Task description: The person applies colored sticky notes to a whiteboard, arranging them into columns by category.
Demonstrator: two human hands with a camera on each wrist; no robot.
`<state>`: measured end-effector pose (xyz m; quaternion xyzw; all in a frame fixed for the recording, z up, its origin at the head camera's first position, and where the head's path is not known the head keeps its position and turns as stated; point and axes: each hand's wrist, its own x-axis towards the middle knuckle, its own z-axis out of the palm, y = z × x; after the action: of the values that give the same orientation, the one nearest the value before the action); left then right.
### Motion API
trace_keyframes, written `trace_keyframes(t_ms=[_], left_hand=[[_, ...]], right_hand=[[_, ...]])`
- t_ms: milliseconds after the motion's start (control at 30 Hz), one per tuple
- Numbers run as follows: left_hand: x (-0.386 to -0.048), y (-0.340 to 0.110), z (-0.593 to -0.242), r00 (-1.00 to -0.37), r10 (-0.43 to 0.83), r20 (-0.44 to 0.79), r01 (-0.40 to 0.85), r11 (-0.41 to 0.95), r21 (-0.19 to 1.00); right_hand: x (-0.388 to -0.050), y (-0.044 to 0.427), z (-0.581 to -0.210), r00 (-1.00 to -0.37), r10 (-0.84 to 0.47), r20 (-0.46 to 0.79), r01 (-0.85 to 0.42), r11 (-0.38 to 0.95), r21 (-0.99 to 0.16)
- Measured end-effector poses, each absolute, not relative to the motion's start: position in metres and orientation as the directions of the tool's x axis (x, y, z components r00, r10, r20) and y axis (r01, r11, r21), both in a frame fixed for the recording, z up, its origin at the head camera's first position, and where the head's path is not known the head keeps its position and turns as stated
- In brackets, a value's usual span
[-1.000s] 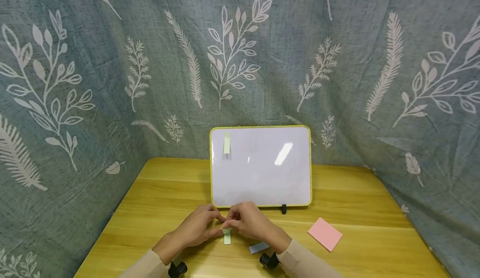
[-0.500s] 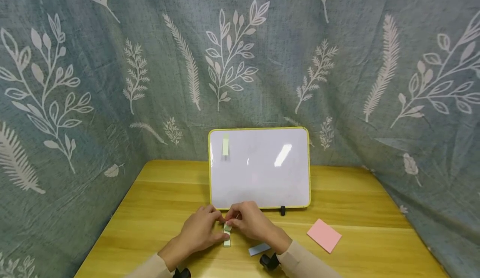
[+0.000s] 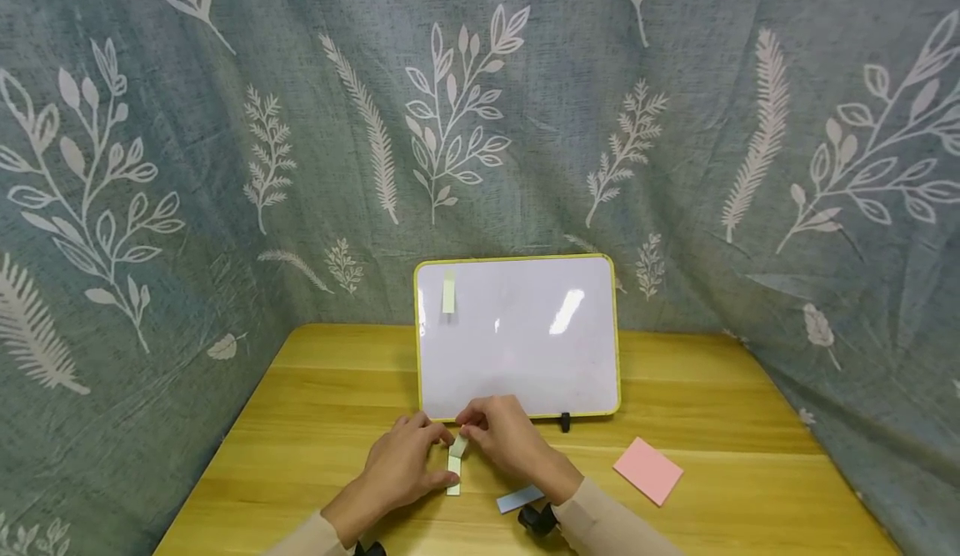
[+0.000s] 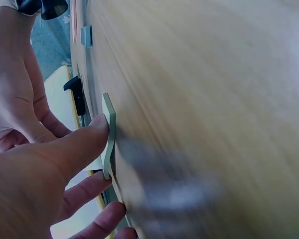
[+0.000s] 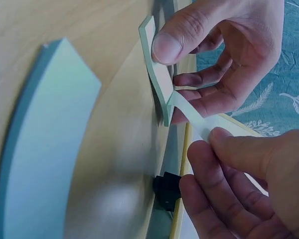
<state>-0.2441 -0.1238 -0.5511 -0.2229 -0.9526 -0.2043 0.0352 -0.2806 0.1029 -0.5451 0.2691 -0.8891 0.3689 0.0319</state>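
Note:
In the head view, a narrow pad of pale green sticky notes (image 3: 454,464) lies on the table in front of the whiteboard. My left hand (image 3: 397,463) holds it in place, the thumb on its near part and a finger at its far end. With thumb and forefinger, my right hand (image 3: 513,443) pinches the free end of the top sticky note (image 5: 192,112). That note curves up off the pad and still joins it at the far end. The left wrist view shows the pad (image 4: 109,152) edge-on, slightly bent beneath the left thumb.
A yellow-framed whiteboard (image 3: 517,348) leans at the back, with one green sticky note (image 3: 448,296) at its upper left. Its black foot (image 3: 566,422) juts forward. A blue sticky-note pad (image 3: 520,499) lies by the right wrist, a pink pad (image 3: 648,471) farther right.
The right hand has moved up and slightly away, lifting the top note farther from the pad. My left thumb has shifted onto the pad's near part.

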Motion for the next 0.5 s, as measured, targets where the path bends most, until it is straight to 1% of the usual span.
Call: trace_keyframes(t_ms=[300, 500], left_hand=[[-0.2427, -0.1236, -0.5522, -0.904, 0.401, 0.147, 0.426, 0.820, 0.383], [-0.2431, -0.1220, -0.5518, -0.912, 0.386, 0.137, 0.409, 0.831, 0.377]], right_hand=[[-0.2858, 0.1041, -0.5461, -0.861, -0.418, 0.290, -0.504, 0.627, -0.593], [-0.2901, 0.1070, -0.5439, -0.879, -0.379, 0.291, -0.475, 0.635, -0.609]])
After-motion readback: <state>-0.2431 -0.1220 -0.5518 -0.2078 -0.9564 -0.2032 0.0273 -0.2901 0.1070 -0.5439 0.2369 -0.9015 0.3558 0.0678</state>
